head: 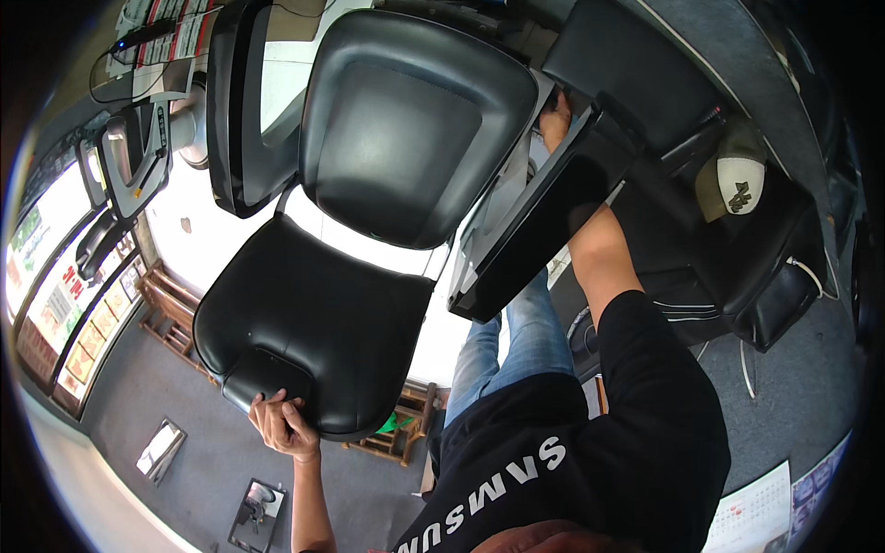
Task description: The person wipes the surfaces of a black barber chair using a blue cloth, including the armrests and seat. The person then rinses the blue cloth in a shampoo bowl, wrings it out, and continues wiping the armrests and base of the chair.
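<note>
A black padded barber chair fills the middle, its seat (420,131) at the top and its backrest (311,311) below. At the backrest's lower end, my left hand (285,423) has its fingers curled over the edge of the small headrest (268,380). My right arm passes behind the glossy black armrest (536,228) on the right. Beyond it my right hand (555,123) is beside the seat, partly hidden, and its grip is unclear. The other armrest (238,110) stands on the left of the seat.
Another black padded chair (664,242) stands close on the right, with a cap (740,183) on it. Bamboo benches (169,311) line the wall. A grey chair (138,159) is at the left. A calendar (750,508) is at the lower right; thin cables (747,370) hang nearby.
</note>
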